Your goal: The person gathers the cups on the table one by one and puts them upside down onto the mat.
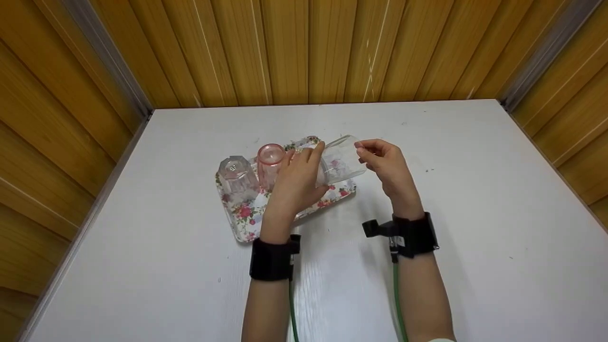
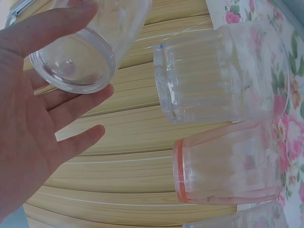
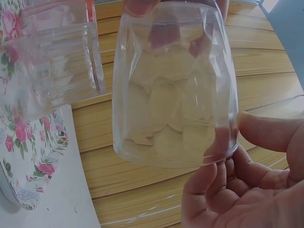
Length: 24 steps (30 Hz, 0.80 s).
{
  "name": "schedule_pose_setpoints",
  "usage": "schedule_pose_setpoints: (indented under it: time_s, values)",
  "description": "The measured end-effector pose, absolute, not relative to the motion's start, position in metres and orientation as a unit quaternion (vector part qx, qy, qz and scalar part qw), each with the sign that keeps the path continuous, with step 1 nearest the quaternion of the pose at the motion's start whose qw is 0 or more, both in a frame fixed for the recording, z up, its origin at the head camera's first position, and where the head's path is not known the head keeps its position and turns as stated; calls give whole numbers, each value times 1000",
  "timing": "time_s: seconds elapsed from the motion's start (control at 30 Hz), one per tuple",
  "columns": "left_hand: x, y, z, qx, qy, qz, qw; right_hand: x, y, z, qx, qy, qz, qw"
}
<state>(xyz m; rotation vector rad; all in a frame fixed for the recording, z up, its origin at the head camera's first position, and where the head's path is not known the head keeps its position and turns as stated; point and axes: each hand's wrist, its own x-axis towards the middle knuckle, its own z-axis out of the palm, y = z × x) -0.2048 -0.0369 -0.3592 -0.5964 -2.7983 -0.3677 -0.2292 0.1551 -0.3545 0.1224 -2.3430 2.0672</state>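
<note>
A clear faceted drinking glass (image 1: 343, 159) is held tilted on its side above the right part of a floral tray (image 1: 247, 228). My left hand (image 1: 298, 179) grips it near the base, thumb on one side and fingers on the other. At the rim, my right hand (image 1: 385, 164) pinches the glass between thumb and fingers, as the right wrist view shows. On the tray, mouth down, stand a clear glass (image 1: 237, 178) and a pink glass (image 1: 267, 175). Another upturned clear glass (image 2: 213, 76) shows in the left wrist view, hidden behind my left hand from the head.
A white table (image 1: 475, 190) lies under the tray, with small dark specks on its surface. Wood-patterned panels (image 1: 327, 52) stand along the back and both sides. Each wrist wears a black band (image 1: 270, 259) with a green cable.
</note>
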Motion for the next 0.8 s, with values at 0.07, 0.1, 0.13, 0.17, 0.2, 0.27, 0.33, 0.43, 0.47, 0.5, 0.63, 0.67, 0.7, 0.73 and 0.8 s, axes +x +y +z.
schedule_pose_setpoints:
  time_s: [0.07,0.1,0.13,0.17,0.2,0.27,0.33,0.43,0.47,0.5,0.63,0.67,0.7,0.73,0.8]
  values:
    - [-205,-37,-359,-204,-962,-129,126,-229,155,-355,37,-750,660,7]
    - [-205,-37,-359,-204,-962,-129,127,-229,155,-355,37,-750,660,7]
    - [-204,-37,-359,-204,-962,-129,128,-229,155,-355,37,-751,660,7]
    - [-204,-37,-359,-204,-962,-130,129,-229,155,-355,36,-751,660,7]
    - [-204,-37,-359,-204,-962,-129,130,-229,155,-355,35,-750,660,7]
    - [-204,-37,-359,-205,-961,-127,134,-230,155,-356,33,-752,659,6]
    - [-204,-37,-359,-207,-961,-126,137,-230,155,-356,31,-754,656,5]
    - [-204,-37,-359,-208,-960,-124,138,-230,155,-356,28,-759,650,-1]
    - [-204,-37,-359,-208,-960,-125,138,-230,155,-356,28,-761,648,-4]
    - [-204,-37,-359,-208,-960,-124,137,-230,155,-356,26,-762,647,-7]
    - [-203,-37,-358,-210,-960,-122,138,-231,155,-356,20,-760,649,-14]
    - [-203,-37,-358,-210,-960,-122,138,-231,155,-356,19,-759,650,-16]
    - [-203,-37,-358,-211,-960,-122,138,-231,155,-356,18,-759,651,-16]
    - [-203,-37,-358,-212,-960,-122,138,-231,155,-356,18,-758,651,-17]
    - [-203,-37,-358,-213,-960,-123,136,-232,156,-356,18,-759,651,-19]
